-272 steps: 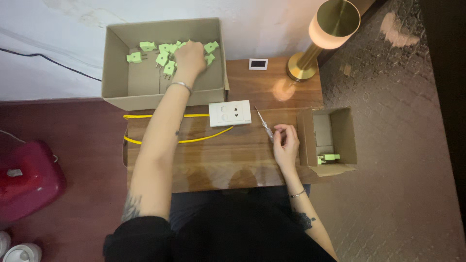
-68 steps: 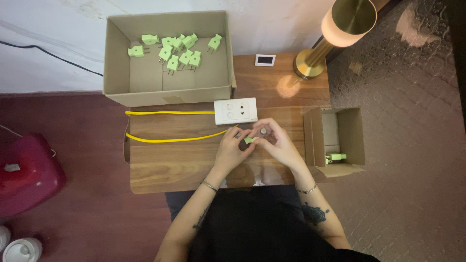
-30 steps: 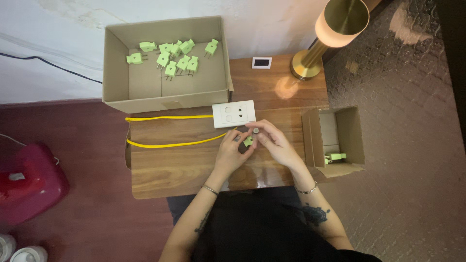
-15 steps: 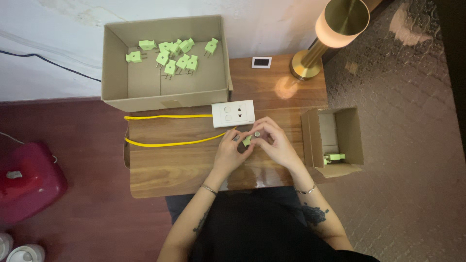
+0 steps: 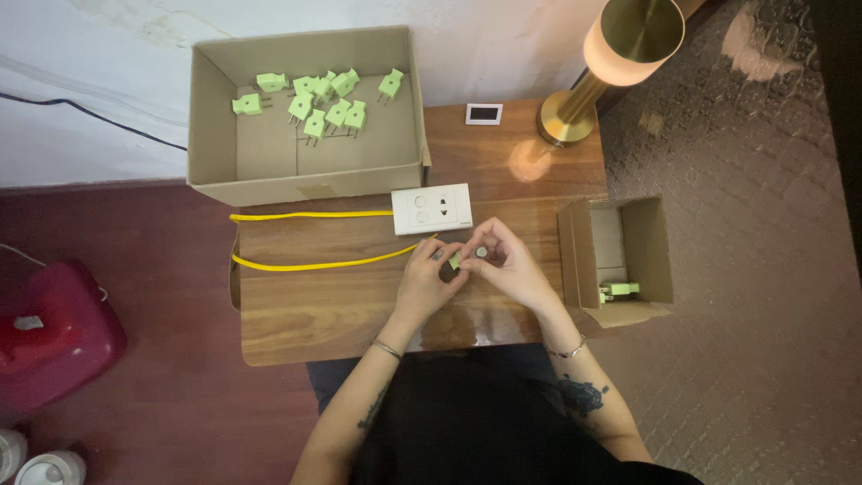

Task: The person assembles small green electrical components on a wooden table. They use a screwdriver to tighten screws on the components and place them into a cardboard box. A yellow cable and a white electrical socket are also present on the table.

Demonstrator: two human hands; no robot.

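Note:
Both my hands meet over the middle of the wooden table [image 5: 305, 314]. My left hand [image 5: 429, 280] pinches a small light-green plug [image 5: 455, 261] between its fingertips. My right hand [image 5: 510, 268] is closed round a slim screwdriver [image 5: 482, 252], seen end-on as a small grey round tip right against the plug. Just beyond my hands lies a white socket plate [image 5: 432, 208] with a yellow cable [image 5: 314, 265] looping off to the left.
A large open cardboard box [image 5: 214, 166] at the back left holds several green plugs [image 5: 316, 106]. A small open box [image 5: 660, 256] at the right holds one green plug [image 5: 618, 289]. A brass lamp [image 5: 620, 45] and a small white device [image 5: 484, 113] stand behind. A red object [image 5: 49, 332] sits on the floor.
Nine seconds ago my left hand reached into the large box while my right held the screwdriver on the table. Now both hands are together on one plug; little has moved in the last second.

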